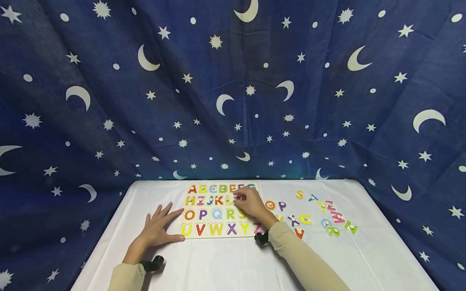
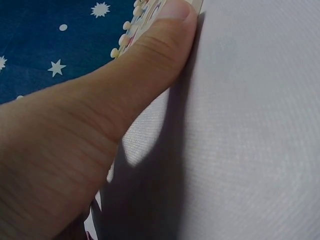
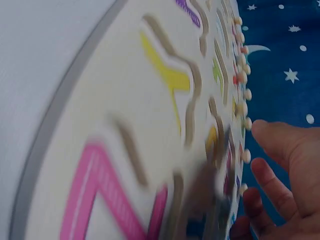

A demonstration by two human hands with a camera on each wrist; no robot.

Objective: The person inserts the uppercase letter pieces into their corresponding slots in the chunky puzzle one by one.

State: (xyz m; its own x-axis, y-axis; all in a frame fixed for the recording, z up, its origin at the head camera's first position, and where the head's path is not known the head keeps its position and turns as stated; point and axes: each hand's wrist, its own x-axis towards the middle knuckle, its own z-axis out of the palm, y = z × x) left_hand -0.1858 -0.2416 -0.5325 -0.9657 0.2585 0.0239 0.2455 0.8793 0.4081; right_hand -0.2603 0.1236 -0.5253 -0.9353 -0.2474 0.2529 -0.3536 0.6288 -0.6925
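Spreads the left hand [image 1: 157,229] wide, back up, with straight fingers [image 1: 174,216] fanned forward and the thumb [image 1: 174,238] stretched sideways, well apart from them. Shows that thumb close up in the left wrist view, almost straight from base to tip. Brings the left forearm [image 1: 125,278] in behind the hand, with a beige sleeve ending near the left wrist [image 1: 135,250]. Turns the right hand [image 1: 252,203] inward, farther forward than the left. Bends the right fingers [image 3: 275,190] loosely. Slants the sleeved right forearm [image 1: 309,258] back and outward behind the right wrist [image 1: 276,219].
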